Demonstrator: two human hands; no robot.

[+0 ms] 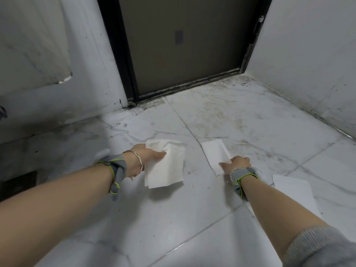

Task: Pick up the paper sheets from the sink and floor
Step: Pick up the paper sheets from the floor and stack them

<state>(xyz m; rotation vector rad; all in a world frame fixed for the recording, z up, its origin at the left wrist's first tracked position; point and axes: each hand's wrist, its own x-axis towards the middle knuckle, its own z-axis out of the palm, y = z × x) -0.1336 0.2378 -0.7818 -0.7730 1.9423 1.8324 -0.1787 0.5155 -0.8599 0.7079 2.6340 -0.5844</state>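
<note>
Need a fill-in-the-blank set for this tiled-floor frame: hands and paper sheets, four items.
1. The left hand grips a paper sheet with its ____ on top.
2. The right hand touches a second sheet lying flat on the ____.
3. A third sheet lies on the ____ side of the right forearm.
4. The dark door ahead is ____.
Missing words: thumb; floor; right; closed.
</note>
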